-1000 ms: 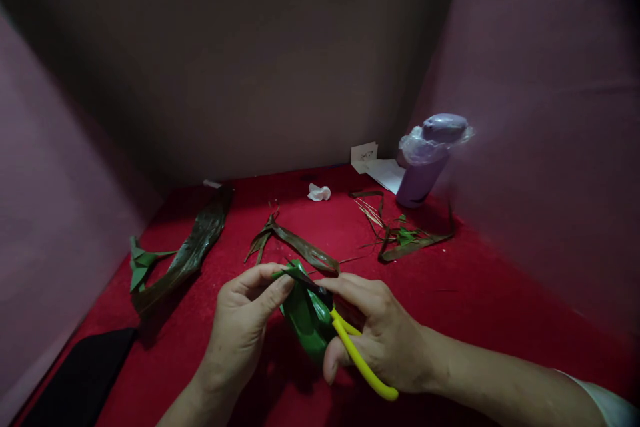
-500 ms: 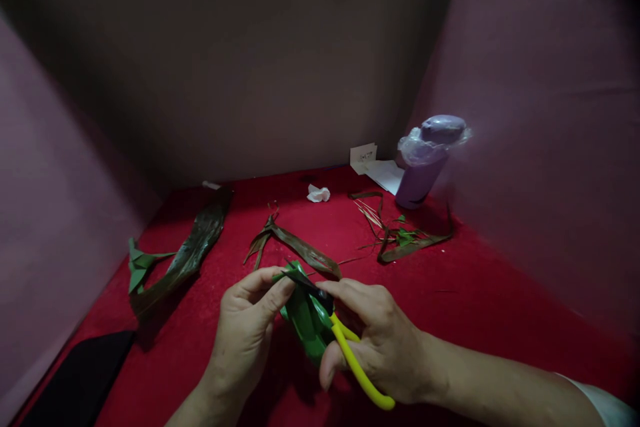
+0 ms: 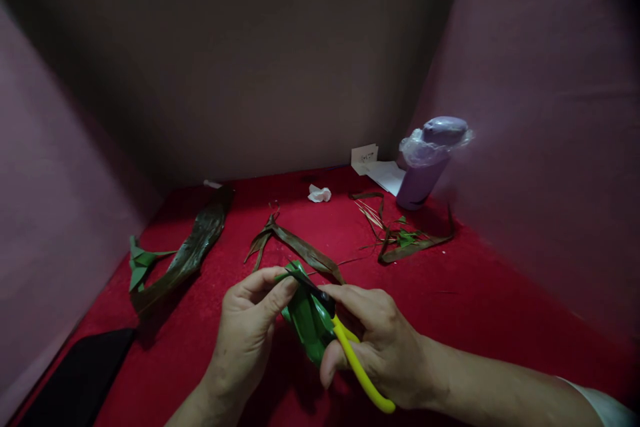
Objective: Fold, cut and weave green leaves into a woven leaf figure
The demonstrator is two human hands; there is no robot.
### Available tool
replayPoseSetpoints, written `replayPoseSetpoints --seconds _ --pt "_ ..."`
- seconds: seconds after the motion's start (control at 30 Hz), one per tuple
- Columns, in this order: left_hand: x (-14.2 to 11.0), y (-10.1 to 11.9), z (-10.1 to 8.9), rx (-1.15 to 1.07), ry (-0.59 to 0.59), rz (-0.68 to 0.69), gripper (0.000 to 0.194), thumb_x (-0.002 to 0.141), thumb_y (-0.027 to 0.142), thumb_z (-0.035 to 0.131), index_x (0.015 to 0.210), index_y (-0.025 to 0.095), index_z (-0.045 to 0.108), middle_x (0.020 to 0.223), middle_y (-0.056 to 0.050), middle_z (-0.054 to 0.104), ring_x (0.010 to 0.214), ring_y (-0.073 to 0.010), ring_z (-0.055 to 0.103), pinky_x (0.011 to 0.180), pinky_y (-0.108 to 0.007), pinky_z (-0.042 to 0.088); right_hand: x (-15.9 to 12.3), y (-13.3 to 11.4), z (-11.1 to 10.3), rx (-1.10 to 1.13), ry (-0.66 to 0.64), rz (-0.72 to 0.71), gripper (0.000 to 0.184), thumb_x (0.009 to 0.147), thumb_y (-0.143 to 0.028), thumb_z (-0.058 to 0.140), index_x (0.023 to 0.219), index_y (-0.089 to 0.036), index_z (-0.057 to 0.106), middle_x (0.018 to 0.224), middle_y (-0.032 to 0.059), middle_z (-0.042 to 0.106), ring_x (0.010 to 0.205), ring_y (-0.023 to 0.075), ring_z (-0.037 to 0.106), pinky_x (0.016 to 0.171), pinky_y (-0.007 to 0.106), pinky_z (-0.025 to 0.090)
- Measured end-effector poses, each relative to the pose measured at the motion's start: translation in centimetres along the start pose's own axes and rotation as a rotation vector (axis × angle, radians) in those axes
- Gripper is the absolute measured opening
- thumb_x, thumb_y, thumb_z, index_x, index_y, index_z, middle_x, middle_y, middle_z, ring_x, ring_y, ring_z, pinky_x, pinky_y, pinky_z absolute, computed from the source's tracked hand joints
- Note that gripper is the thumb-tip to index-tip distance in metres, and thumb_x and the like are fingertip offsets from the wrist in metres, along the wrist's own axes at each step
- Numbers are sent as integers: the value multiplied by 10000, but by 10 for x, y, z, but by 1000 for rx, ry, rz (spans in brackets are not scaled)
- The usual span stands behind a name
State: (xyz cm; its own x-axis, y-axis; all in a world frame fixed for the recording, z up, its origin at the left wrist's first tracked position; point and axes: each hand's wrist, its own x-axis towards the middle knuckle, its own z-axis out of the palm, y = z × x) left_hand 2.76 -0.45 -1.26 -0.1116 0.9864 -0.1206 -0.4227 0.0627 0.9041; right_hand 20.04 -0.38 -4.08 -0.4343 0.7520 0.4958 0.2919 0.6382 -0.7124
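Note:
Low in the middle of the view, my left hand (image 3: 257, 313) pinches the tip of a folded green leaf (image 3: 306, 330) between thumb and forefinger. My right hand (image 3: 375, 340) grips a pair of scissors (image 3: 357, 367) with yellow handles and dark blades. The blades lie across the top of the leaf, close to my left thumb, and look nearly closed. The leaf's lower part hangs between the two hands, partly behind the scissors. Just beyond them, a brown dried leaf strip (image 3: 305, 250) lies on the red tabletop (image 3: 475, 320).
A long dark leaf (image 3: 195, 247) and a folded green leaf piece (image 3: 143, 260) lie at left, above a black flat object (image 3: 80, 373). At right are leaf scraps (image 3: 405, 240) and a purple container (image 3: 423, 180) with plastic film. Crumpled tissue (image 3: 319, 194) and white papers (image 3: 385, 175) lie behind.
The scissor blades have closed slightly over the leaf by my left thumb. Both hands keep nearly the same place, and the view has shifted a little.

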Motion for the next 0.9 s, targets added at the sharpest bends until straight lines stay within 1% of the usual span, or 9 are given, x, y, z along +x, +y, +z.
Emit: replayPoseSetpoints --seconds 0.27,0.5,0.63,0.7,0.73,0.77,0.8,0.83,0.9 --pt "-1 -1 0 -6 16 10 162 573 186 810 712 165 730 663 -17 696 595 -104 611 586 -184 514 -1 -6 -1 43 -60 68 428 709 -498 686 930 -144 594 607 -19 536 522 103 442 529 225 387" --pt "-2 -2 -1 19 17 -10 167 578 193 804 719 151 724 665 -26 692 587 -108 605 583 -195 511 -3 -8 -1 29 -76 68 334 746 -450 672 845 -145 578 596 -19 536 513 98 419 523 220 379" --pt "-1 0 0 5 2 -41 163 597 211 793 722 140 717 655 -30 687 564 -105 601 561 -193 504 3 -4 -6 22 -76 137 224 824 -377 599 838 -158 554 592 -11 612 472 92 454 514 211 388" --pt "0 1 1 -15 -5 -70 171 592 222 796 712 136 711 629 -27 679 543 -102 597 540 -186 496 10 2 -15 -67 -42 201 170 858 -332 554 871 -163 552 629 0 659 488 100 513 542 214 409" --pt "1 2 1 -27 -11 -88 174 588 225 799 704 134 708 620 -27 676 538 -101 597 537 -183 495 14 7 -21 -185 -17 227 179 846 -334 569 899 -163 565 688 18 675 558 122 565 586 230 425" --pt "1 2 1 -40 -21 -107 174 587 224 800 700 132 705 618 -27 676 538 -101 598 541 -182 496 18 12 -28 -340 8 255 237 830 -349 583 976 -163 574 775 43 683 648 156 605 633 257 437" --pt "2 3 0 -53 -34 -120 169 591 221 798 698 131 703 624 -28 679 546 -101 603 554 -183 499 21 18 -35 -483 -11 289 305 837 -333 564 1092 -167 551 872 70 677 727 187 624 663 284 443" --pt "3 3 0 -64 -47 -129 164 597 214 794 705 131 704 640 -31 685 562 -101 609 571 -182 503 24 25 -41 -588 -65 309 367 861 -279 512 1211 -169 490 955 93 659 784 203 629 680 300 445" --pt "4 3 -2 -82 -73 -139 154 610 201 787 720 129 707 671 -37 696 595 -103 622 600 -179 506 29 39 -50 -716 -130 304 462 866 -227 477 1310 -138 387 1066 136 608 915 230 604 747 324 441"
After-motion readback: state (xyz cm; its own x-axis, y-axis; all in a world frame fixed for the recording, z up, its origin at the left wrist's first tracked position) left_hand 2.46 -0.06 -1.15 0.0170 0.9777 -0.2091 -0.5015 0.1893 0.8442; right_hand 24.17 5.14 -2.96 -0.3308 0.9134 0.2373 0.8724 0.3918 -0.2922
